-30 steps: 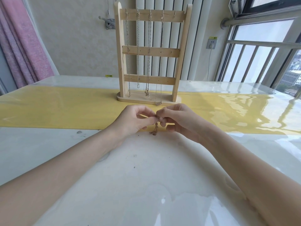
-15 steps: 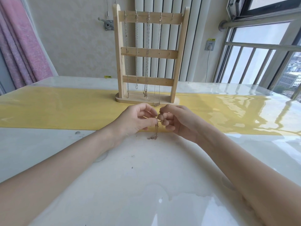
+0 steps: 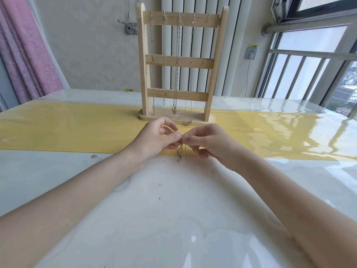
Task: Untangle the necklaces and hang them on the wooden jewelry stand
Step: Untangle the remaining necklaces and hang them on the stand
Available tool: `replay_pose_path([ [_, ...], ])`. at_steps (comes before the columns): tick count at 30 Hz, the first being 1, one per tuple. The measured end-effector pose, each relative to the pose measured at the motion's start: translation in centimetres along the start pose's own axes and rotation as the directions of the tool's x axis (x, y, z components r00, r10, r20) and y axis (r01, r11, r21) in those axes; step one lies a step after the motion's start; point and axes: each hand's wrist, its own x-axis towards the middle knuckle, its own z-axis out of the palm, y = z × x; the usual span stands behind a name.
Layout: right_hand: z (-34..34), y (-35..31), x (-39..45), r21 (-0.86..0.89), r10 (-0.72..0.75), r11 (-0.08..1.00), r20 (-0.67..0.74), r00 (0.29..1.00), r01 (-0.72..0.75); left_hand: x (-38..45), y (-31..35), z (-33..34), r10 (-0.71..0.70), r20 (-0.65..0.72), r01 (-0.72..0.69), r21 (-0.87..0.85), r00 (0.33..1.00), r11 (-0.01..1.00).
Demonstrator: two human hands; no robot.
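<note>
two hands pinching a tangled chain in front of the stand

the left hand [image 3: 156, 139] and right hand [image 3: 204, 141] are meeting fingertip to fingertip over the bench [image 3: 173, 209], just in front of the stand [image 3: 177, 60]. each hand is pinching the same small chain [image 3: 180, 150] between thumb and forefinger — the left from its side, the right from the other — so both are clamped on it, with the other fingers curling loosely. the chain is hanging down from the pinch in a short knotted bunch, its lower end reaching to about the edge where the yellow runner [image 3: 58, 130] is giving way to the pale bench top; whether the end is touching the surface is hard to tell.

the stand is sitting upright on the runner, behind the hands. four necklaces [image 3: 176, 64] are hanging from hooks on its top bar, side by side, falling past the middle and lower bars toward the base. the rightmost one is dangling lowest, with a small pendant lying at the base's front edge, near the right hand. one hook at the far right of the top bar is showing bare.

a pink curtain [image 3: 25, 55] is hanging at the left, a window [image 3: 316, 60] is letting in light at the right, and a wall socket [image 3: 251, 54] is sitting beside it — all well behind the bench.
</note>
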Motion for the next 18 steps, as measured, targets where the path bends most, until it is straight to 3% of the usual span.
replay_pose_path([
  [5, -0.03, 0.17, 0.12, -0.024, 0.045, 0.999, -0.036, 0.998, -0.046, -0.08, -0.11, 0.22, 0.058, -0.022, -0.055, 0.118, 0.998, 0.991],
  [10, -0.36, 0.07, 0.13, 0.152, 0.132, 0.979, 0.057, 0.990, -0.139, -0.31, -0.16, 0.35, 0.045, 0.077, -0.056, 0.141, 0.996, 0.988],
  [15, -0.49, 0.11, 0.31, 0.224, 0.150, 0.961, 0.077, 0.986, -0.164, -0.24, -0.05, 0.23, 0.056, 0.042, -0.059, 0.082, 0.998, 0.995],
  [18, -0.46, 0.20, 0.21, 0.194, 0.162, 0.965, 0.084, 0.983, -0.175, -0.22, 0.11, -0.02, -0.012, 0.041, 0.014, -0.051, 0.999, 0.999],
])
